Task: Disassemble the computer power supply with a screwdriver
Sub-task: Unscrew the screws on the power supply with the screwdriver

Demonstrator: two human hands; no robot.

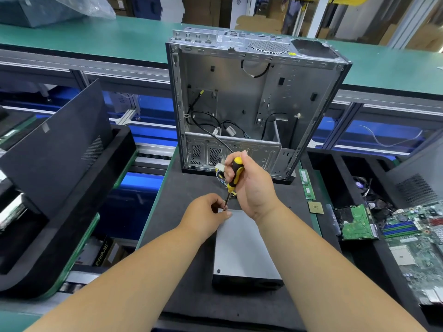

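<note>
Plainly, the supply (242, 248) lay flat on the black mat (182, 188), in front of the empty case (251, 97). The right hand (251, 185) was wrapped round the screwdriver (233, 174), its tip down at the supply's far left corner. The left hand (206, 216) sat at that corner, fingers curled close to the tip; whether they pinched a screw could not be told. A tilted driver might have slipped off the screw head and struck those fingers. A freed screw could have rolled off the mat. The wire bundle (221, 174) behind the shaft could have snagged it.

Screwdriver (234, 174) in right hand (251, 185)
</note>
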